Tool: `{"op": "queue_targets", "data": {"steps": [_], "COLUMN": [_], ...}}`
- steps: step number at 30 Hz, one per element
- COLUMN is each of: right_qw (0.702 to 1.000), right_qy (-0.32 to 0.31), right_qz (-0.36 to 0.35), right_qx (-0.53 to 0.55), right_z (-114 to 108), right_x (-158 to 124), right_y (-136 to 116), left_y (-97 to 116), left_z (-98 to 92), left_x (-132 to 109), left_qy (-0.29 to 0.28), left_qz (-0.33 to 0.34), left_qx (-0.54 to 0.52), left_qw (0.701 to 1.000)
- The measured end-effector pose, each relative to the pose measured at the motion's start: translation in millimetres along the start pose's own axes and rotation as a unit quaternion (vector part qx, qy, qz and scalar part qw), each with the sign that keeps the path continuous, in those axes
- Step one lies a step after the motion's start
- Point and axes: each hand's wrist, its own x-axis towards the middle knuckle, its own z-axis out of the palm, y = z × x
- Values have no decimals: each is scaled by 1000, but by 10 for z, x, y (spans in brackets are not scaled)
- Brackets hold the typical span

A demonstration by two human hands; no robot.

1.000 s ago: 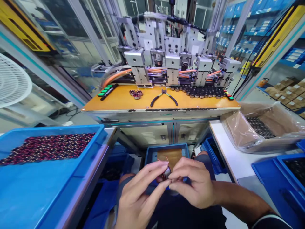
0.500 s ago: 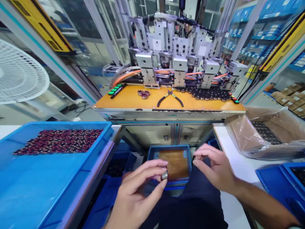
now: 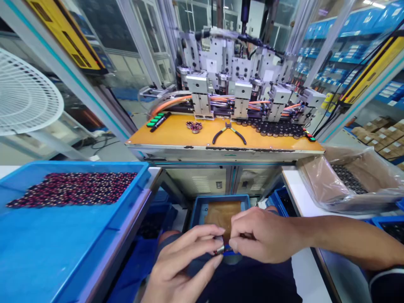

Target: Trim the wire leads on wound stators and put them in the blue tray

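Between the thumb and fingers of my left hand (image 3: 186,263) is a small silver metal cylinder (image 3: 219,245), with a bit of red showing at one end. My right hand (image 3: 263,235) is close beside it, thumb and fingers pinched together, fingertips almost at the cylinder's right end. Whatever the right fingers pinch is too small or too hidden to name. Below and behind both hands lies a blue bin (image 3: 195,210) with a brown board-like bottom, partly covered by my hands.
A blue tray (image 3: 57,248) with many small red-and-black parts (image 3: 78,187) stands left. Ahead, cutting pliers (image 3: 228,132), several red-topped parts (image 3: 195,127) and rows of dark cylinders (image 3: 280,128) lie on the orange machine table (image 3: 176,136). A plastic-lined carton (image 3: 318,185) sits right.
My right hand has moved left and in, from apart at the right to right beside the cylinder. My left hand still holds the cylinder, slightly lower in view.
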Motion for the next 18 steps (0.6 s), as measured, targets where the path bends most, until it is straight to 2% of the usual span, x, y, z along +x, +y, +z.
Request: {"op": "queue_targets", "data": {"steps": [2,3,4,5,6,7,8,9,11,13,15,18], "right_qw": [982,979,984,989,972,938,907,885,855,846,862,892], "right_qy": [-96,-97,-65,36,158,244,281,283,234,176,133,66], "right_qz": [74,91,106,130,172,216,262,311,409,454,434,366], "right_qx": [144,155,127,55,-38,-120,-174,-199,-218,-218,-228,-256], "right_z": [-162,-280,-410,-541,-664,-769,-852,-912,-970,-993,-1036,-1148], "right_x": [106,208,345,512,700,900,1097,1281,1566,1696,1662,1395], "right_y": [61,127,214,316,427,536,635,717,812,822,792,774], "left_y": [-26,-43,-61,-82,-102,-121,-138,-150,-156,-139,-109,-69], "left_z": [-26,-33,-34,-30,-21,-9,5,18,38,38,20,-17], "left_x": [-21,-31,-40,-48,-54,-59,-61,-62,-62,-66,-78,-107], "left_qy": [9,15,27,42,60,79,98,113,128,136,148,175], "left_qz": [14,17,18,15,12,10,9,8,8,1,-15,-43], "left_qx": [-19,-24,-24,-20,-13,-4,3,8,12,12,14,4], "left_qw": [1000,999,999,999,998,997,995,994,992,991,989,984]}}
